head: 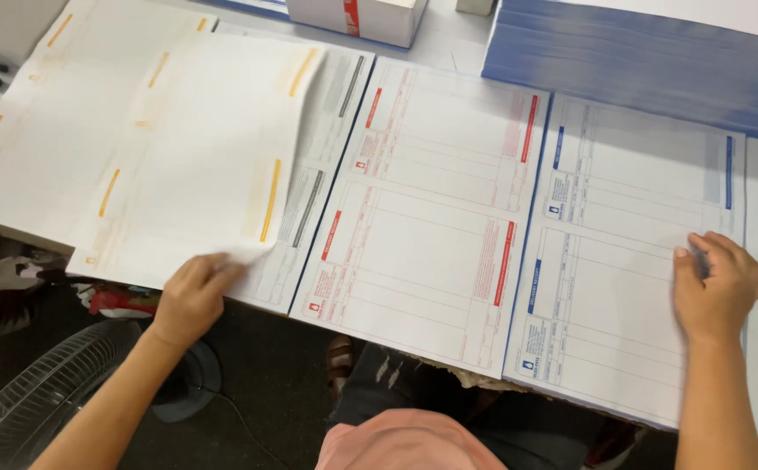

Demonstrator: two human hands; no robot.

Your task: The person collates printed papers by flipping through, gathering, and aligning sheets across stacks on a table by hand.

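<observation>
On blue form, right hand flat.

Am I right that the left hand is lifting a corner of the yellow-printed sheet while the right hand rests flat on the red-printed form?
Not quite. The left hand does lift a corner of the yellow-printed sheet, but the right hand rests on the blue-printed form, not the red one. The red-printed form lies untouched between the two hands, as the head view shows.
</observation>
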